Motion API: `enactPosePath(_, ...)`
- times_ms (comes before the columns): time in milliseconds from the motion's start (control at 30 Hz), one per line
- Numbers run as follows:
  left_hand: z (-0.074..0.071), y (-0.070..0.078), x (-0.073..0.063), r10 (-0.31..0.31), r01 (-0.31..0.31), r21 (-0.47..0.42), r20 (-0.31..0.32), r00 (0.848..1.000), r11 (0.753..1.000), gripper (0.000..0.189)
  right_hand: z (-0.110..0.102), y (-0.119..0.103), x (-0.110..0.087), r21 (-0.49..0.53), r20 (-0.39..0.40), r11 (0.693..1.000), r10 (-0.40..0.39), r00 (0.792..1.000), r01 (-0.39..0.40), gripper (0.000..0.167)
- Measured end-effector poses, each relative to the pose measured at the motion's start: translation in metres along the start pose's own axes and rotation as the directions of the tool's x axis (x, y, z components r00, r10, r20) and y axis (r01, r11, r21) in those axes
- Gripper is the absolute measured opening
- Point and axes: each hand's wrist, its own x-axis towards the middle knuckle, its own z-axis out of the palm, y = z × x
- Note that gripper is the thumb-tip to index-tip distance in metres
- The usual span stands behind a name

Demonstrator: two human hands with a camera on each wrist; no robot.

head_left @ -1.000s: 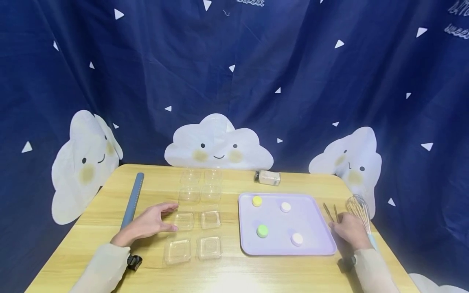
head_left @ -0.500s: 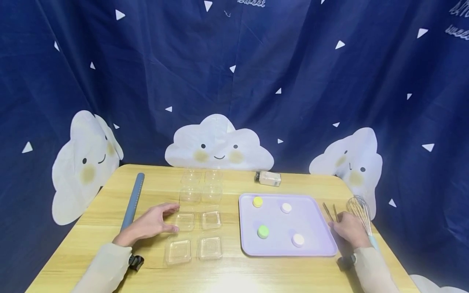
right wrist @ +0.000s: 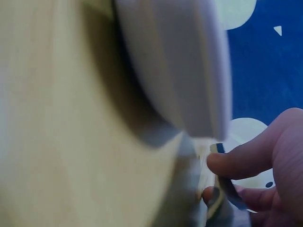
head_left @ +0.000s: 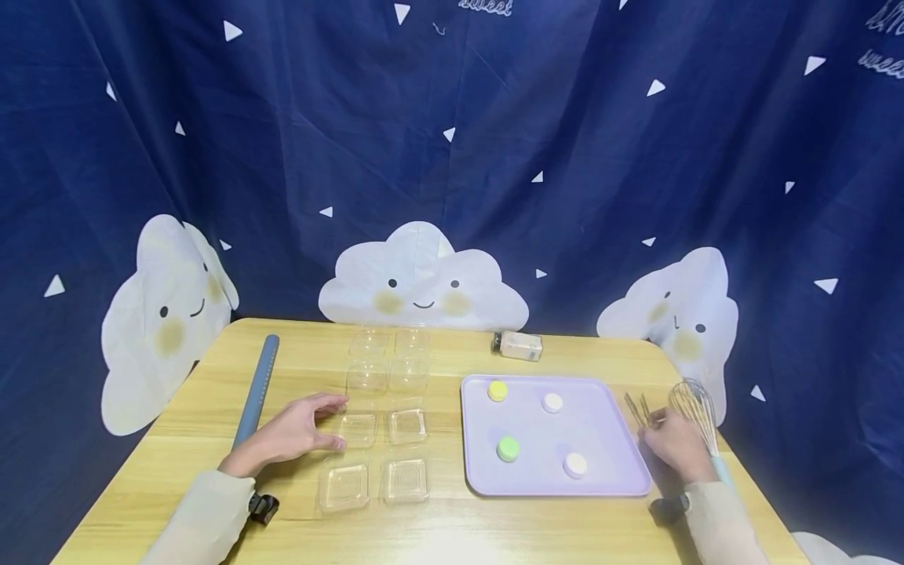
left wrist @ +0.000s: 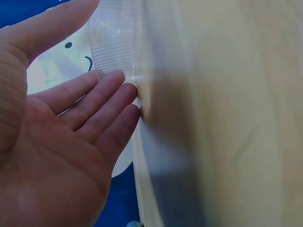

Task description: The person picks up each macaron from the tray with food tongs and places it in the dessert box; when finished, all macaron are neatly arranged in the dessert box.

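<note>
My left hand (head_left: pixel 293 431) rests at the left side of a clear plastic box (head_left: pixel 358 429). In the left wrist view its straight fingertips touch the ridged wall of the box (left wrist: pixel 113 52), with the thumb held apart. Right of the tray, my right hand (head_left: pixel 678 446) pinches slim metal tongs (head_left: pixel 631 408) whose two tips point away from me. The right wrist view shows thumb and finger on the tongs (right wrist: pixel 220 189), which have a serrated tip. On the lilac tray (head_left: pixel 551 485) lie small round macaron-like pieces: one yellow (head_left: pixel 497 391), one green (head_left: pixel 508 449), two whitish (head_left: pixel 552 402).
More clear boxes (head_left: pixel 406 479) stand open in two columns. A whisk (head_left: pixel 695 404) lies beside my right hand. Behind the tray lies a black-capped bottle (head_left: pixel 520 346) on its side. A long blue-grey strip (head_left: pixel 256 392) lies by my left forearm. A dark blue curtain (head_left: pixel 452 157) hangs behind.
The tongs' two tips have come slightly closer together in my right hand. The left hand and the pieces on the tray stay where they were.
</note>
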Motion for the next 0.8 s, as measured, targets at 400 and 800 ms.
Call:
enactPosePath(400,-0.001,0.003,0.001,-0.021,0.022,-0.004,0.011,1.0,1.0,0.084,0.0,-0.003,-0.001,0.154,-0.273,0.988,0.025,0.962,0.018,0.039)
enactPosePath(800,-0.003,0.004,-0.001,-0.03,0.031,-0.034,0.016,0.999,0.999,0.085,-0.032,-0.041,0.004,0.079,-0.414,0.971,-0.174,0.893,0.225,0.03)
